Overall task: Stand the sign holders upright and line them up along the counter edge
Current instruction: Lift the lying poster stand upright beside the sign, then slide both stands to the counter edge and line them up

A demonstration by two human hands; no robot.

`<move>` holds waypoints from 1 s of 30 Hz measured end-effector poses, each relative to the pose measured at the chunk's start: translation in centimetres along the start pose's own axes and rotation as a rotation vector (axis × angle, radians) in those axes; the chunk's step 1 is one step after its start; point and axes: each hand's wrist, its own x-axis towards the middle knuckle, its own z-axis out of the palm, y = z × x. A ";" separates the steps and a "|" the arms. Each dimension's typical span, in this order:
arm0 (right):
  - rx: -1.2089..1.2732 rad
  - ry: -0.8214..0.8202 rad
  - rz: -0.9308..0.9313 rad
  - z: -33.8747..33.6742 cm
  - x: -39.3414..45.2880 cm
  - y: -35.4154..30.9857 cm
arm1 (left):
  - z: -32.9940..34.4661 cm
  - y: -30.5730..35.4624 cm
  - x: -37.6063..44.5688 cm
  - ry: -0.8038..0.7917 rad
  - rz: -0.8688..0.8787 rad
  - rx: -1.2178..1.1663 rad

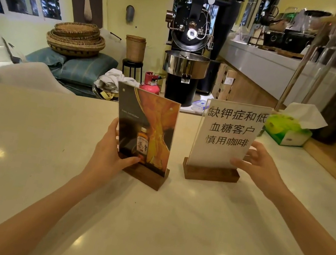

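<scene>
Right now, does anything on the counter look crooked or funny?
Yes. The bottle sign holder in the left hand is turned at an angle, its wooden base slanting. The white sign holder, touched by the right hand, sits squarer. Both stand upright.

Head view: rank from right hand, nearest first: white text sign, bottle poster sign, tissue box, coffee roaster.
1. White text sign: touched by the right hand at its lower right edge.
2. Tissue box: behind the hand, to the right on the counter.
3. Bottle poster sign: to the left, held by the left hand.
4. Coffee roaster: far behind, off the counter.
</scene>
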 end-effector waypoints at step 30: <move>-0.186 0.275 -0.007 -14.6 0.8 5.9 | 17.0 9.8 8.2 -0.230 0.232 -0.144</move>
